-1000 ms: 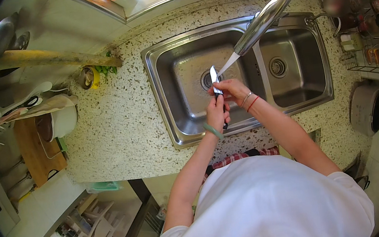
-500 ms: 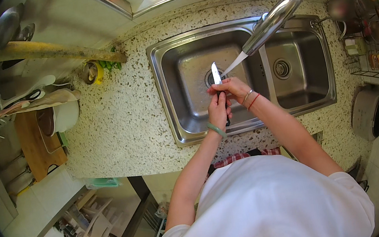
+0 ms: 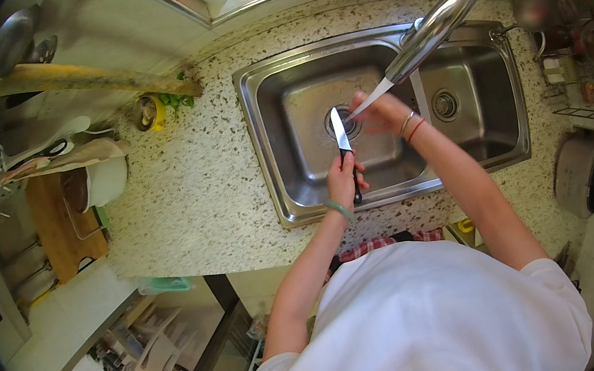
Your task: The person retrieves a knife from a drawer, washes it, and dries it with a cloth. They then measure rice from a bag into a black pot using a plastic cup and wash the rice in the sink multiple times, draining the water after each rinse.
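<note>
Left hand: the left hand (image 3: 342, 179) is fisted around the dark handle of the knife (image 3: 342, 141), held over the left basin; a green band sits on its wrist
Knife: blade points up and away from the person, tip near the drain (image 3: 342, 123) of the left basin; the handle runs down through the closed fingers
Right hand: the right hand (image 3: 380, 113) is cupped under the water stream (image 3: 368, 99), fingers close together and curled, holding nothing that can be made out; bangles sit on its wrist
Hand relation: right hand lies just beside the blade, to its right; contact with the blade cannot be told
Tap: the tap (image 3: 435, 23) slants down from upper right across the divider; its spout ends above the right hand, water running
Sink: the sink (image 3: 266, 152) is a steel double basin set in the speckled counter (image 3: 190, 178); both hands are over the left basin
Right basin: a second drain (image 3: 445, 104) shows, just right of the right forearm
Counter left: a yellow-rimmed tin (image 3: 148, 112) stands well apart from the sink
Far left: a white pot (image 3: 103, 182) rests beside a wooden board (image 3: 61, 234)
Right edge: a wire rack (image 3: 592, 45) holds small jars
</note>
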Motion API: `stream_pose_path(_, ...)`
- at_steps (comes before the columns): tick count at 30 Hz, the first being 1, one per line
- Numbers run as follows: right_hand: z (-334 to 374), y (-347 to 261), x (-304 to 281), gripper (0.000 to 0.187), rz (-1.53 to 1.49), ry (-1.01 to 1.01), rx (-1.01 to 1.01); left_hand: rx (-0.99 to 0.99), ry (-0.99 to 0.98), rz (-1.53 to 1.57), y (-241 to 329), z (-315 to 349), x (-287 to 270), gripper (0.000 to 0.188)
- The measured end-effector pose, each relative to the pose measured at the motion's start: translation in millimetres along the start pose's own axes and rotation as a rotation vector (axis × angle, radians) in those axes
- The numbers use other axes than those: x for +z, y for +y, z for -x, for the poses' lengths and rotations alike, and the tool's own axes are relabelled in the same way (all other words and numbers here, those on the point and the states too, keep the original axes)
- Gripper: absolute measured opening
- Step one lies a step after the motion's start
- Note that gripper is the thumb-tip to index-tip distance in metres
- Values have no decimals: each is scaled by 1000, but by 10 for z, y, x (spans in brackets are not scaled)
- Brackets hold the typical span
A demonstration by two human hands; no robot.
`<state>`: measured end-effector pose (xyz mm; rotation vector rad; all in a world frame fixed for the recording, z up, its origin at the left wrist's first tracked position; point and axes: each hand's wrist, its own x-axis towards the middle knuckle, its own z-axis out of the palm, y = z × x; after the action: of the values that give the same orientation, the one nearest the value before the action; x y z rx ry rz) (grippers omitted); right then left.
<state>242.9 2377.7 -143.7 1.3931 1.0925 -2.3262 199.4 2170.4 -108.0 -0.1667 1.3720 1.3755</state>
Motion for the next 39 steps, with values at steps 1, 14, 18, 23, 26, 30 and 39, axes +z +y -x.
stream_pose_path(1, 119, 106, 112, 52, 60, -65, -52, 1, 8, 17, 8, -63, 45, 29)
stream_pose_path(14, -392, 6, 24, 31, -455, -216, -290, -52, -27, 24, -80, 264, -167, 22)
stream_pose_path(18, -240, -160, 282, 49, -262, -393, -200, 74, 171, 149, -309, 113, -570, 18)
stream_pose_path(23, -148, 138, 399, 38, 908, -791, -276, 272, 258, -41, -162, -6, -851, 22)
stream_pose_path(26, -218, 476, 199, 35, 768, -384, -110, 162, 256, -13, -111, -5, -841, 28)
stream_pose_path(30, -323, 296, -7, 42, -498, -278, -194, 10, 239, 61, 19, 8, -557, 30)
stream_pose_path(39, -131, -179, 279, 48, -1013, -190, -221, -48, 55, 172, 122, -220, -105, 33)
